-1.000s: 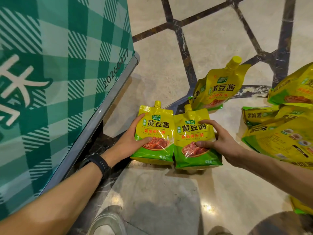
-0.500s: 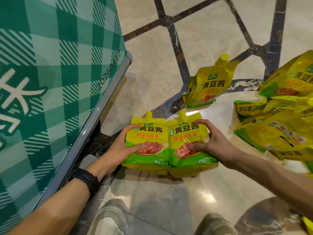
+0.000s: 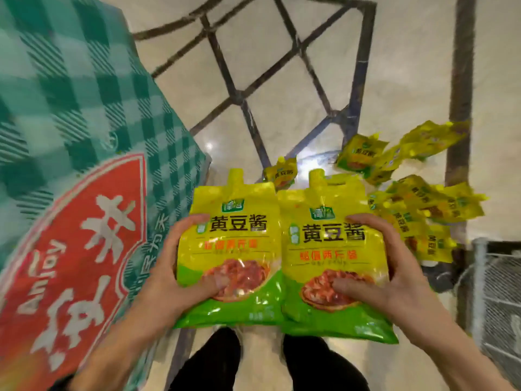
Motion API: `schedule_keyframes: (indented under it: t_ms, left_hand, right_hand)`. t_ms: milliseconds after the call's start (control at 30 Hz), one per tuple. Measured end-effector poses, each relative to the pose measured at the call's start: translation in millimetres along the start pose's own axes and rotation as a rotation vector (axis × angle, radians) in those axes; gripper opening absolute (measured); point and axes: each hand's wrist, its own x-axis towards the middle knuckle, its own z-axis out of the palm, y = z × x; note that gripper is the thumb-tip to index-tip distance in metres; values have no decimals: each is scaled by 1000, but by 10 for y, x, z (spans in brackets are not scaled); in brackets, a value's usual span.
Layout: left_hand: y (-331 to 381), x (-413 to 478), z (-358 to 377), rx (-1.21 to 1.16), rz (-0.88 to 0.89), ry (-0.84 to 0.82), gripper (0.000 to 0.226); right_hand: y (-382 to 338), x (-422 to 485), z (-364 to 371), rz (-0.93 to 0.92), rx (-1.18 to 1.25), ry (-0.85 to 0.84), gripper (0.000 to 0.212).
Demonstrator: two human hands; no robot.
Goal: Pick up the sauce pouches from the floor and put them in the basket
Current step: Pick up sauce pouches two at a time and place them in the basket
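Two yellow-green sauce pouches are held side by side high above the floor. My left hand (image 3: 180, 275) grips the left pouch (image 3: 231, 230) by its left edge, thumb across the front. My right hand (image 3: 394, 280) grips the right pouch (image 3: 324, 244) by its right edge, thumb on the front. One more pouch (image 3: 282, 173) stands on the floor behind them, and several others (image 3: 417, 201) lie in a heap at the right. A wire basket (image 3: 496, 294) shows at the lower right edge, to the right of my right hand.
A large stand covered in green checked cloth with a red label (image 3: 70, 193) fills the left side, close to my left arm. The marble floor (image 3: 282, 80) with dark inlaid lines stretches ahead. My dark trouser legs (image 3: 253, 362) are directly below the pouches.
Both pouches have risen from floor level while the view has pulled up and back. The wire basket has come into sight at the right. Both hands keep their grip.
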Motion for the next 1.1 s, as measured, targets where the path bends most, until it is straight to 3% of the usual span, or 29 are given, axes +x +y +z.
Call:
schedule_keyframes:
  t_ms: [67,167,367,767,933,1100]
  left_hand:
    - [914,-485,3,-11,50,-13,97]
    - [1907,-901,74,-9,129,-20,81]
    - [2993,-1211,302,-23,326,-156,77]
    - [3930,-1323,1014,-13,501,-778,81]
    - [4006,-1881,1568,54,555,-1061,76]
    - [3893,-2802,2227,175,643,-1347,85]
  right_hand:
    - [-838,-608,-289,-68,37,39,86]
    - [-1687,-1279,-613,-137,88,89,87]
    - [-2493,-2121,-974,-278,230,250,79]
    - [-2569,-3619,-834,-363,421,827,79]
    - [-2286,-4511,-546,-405,475,1109,80]
    - [-1709,-5529,-141,-440,607,1385,80]
